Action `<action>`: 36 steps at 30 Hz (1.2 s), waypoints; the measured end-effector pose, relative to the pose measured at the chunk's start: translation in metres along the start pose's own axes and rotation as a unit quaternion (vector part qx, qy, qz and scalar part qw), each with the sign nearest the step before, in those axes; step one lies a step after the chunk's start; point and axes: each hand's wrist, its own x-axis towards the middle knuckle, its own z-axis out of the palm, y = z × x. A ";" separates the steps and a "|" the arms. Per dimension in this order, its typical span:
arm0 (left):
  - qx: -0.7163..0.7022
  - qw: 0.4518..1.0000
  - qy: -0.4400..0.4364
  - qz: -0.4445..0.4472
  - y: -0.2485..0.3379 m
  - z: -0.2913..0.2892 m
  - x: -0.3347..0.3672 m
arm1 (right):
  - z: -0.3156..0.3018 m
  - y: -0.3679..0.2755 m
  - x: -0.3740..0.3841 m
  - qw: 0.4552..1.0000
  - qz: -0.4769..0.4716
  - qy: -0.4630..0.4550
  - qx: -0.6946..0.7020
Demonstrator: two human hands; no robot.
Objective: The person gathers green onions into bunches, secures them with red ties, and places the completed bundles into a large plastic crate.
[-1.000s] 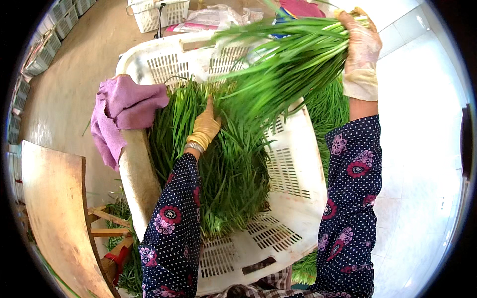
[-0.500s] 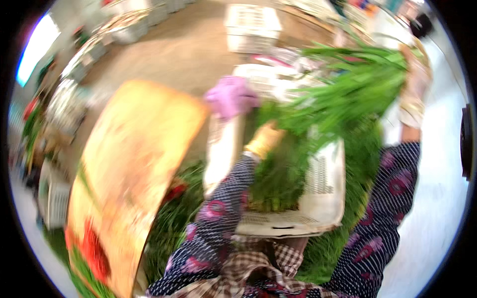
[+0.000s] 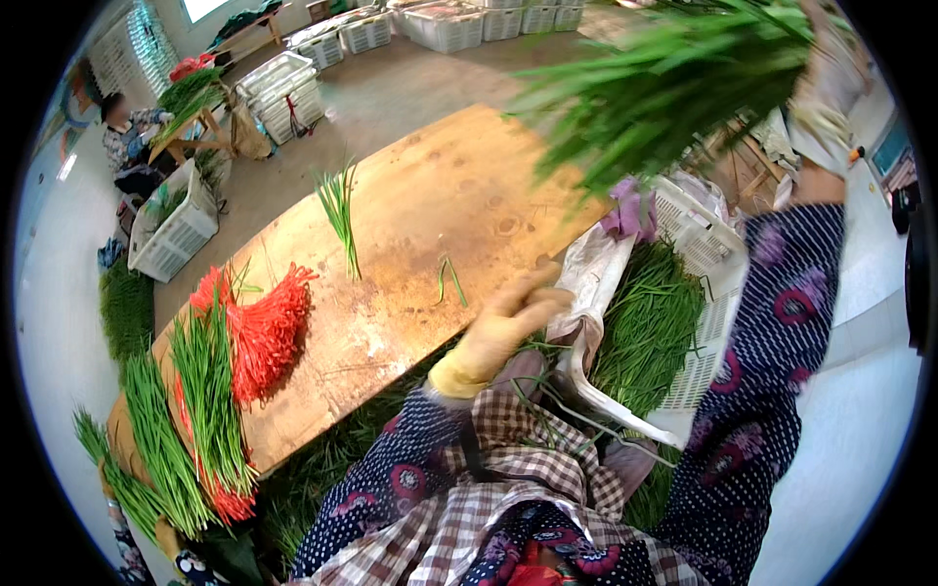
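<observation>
My right hand [image 3: 829, 109], in a pale glove, is closed around the base of a large bunch of chives [image 3: 674, 83], raised at the upper right with its leaves pointing left and blurred by motion. My left hand [image 3: 506, 332], in a yellowish glove, is held over the near edge of the wooden board [image 3: 420, 215]. Its fingers are stretched out and slightly blurred, with nothing seen in them. More chives [image 3: 650, 337] lie in a white plastic crate [image 3: 718, 293] at my lap. A few loose chives [image 3: 339, 215] rest on the board.
Red ties [image 3: 269, 332] lie heaped at the board's left, beside bundles of chives [image 3: 210, 410]. Another person's gloved hand [image 3: 171, 539] is at the lower left. A seated person [image 3: 127, 132] works at the far left. White crates [image 3: 278, 98] stand behind the board.
The bunch of chives in my right hand has risen. My left hand has come out of the crate, toward the board. The view has swung left, showing more of the board.
</observation>
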 end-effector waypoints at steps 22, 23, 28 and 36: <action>-0.338 0.906 0.254 0.027 -0.077 -0.098 0.001 | 0.022 0.080 -0.419 0.912 -0.140 -0.334 0.195; -0.324 0.909 0.260 0.022 -0.079 -0.099 0.003 | 0.018 0.081 -0.421 0.912 -0.132 -0.341 0.185; -0.255 0.922 0.291 0.005 -0.086 -0.106 0.003 | -0.007 0.069 -0.407 0.847 0.005 -0.488 0.211; -0.135 0.947 0.288 -0.044 -0.085 -0.109 -0.009 | -0.020 0.140 -0.424 0.739 0.617 -0.123 0.242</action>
